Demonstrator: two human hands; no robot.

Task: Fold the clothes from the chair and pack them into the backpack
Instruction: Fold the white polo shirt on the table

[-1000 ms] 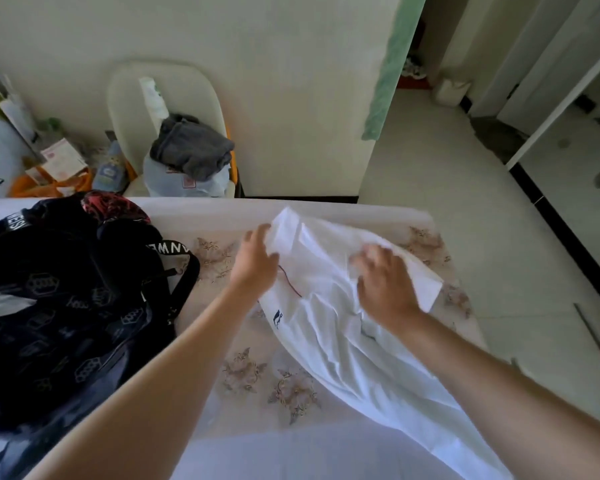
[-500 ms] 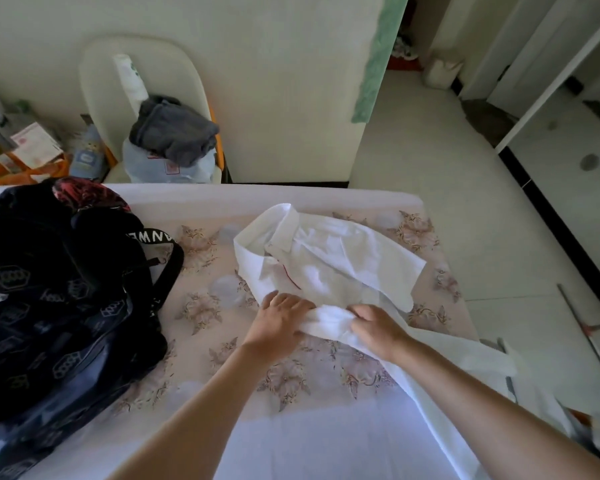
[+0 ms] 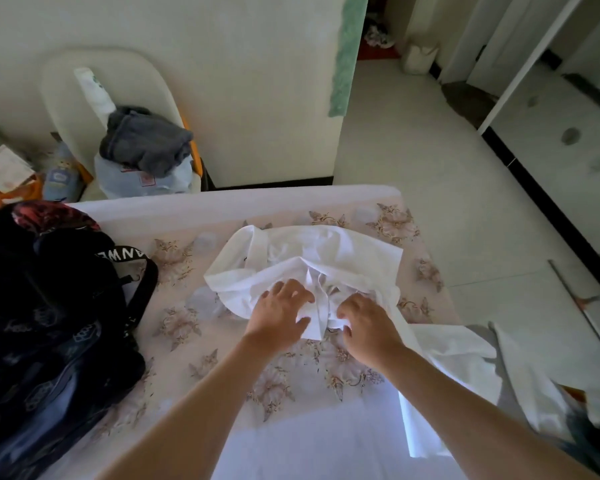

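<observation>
So the biggest thing here is the table with the flowery cloth, filling the middle and bottom of the frame, and it's basically the folding surface. The dark backpack slumps on its left side and takes up the whole lower-left of the frame. I'd guess it's parked that close so folded stuff can go straight in.

The white shirt is the piece being worked on. Its top half lies bunched up in the centre of the frame, and the rest trails off the table's edge toward the lower right. It's far from a neat rectangle yet, so the fold looks barely started to me.

Upper left is the pale chair, and a grey garment sits heaped on it on top of a light plastic bag. That one's waiting its turn, so there's plenty of the job left.

Both hands are at the near edge of the bunched part. The left hand lies on the cloth with its fingers spread wide, pinning it down. The right hand has its fingers curled in tight and is pinching a wad of fabric, probably to drag the loose tail up onto the table.
</observation>
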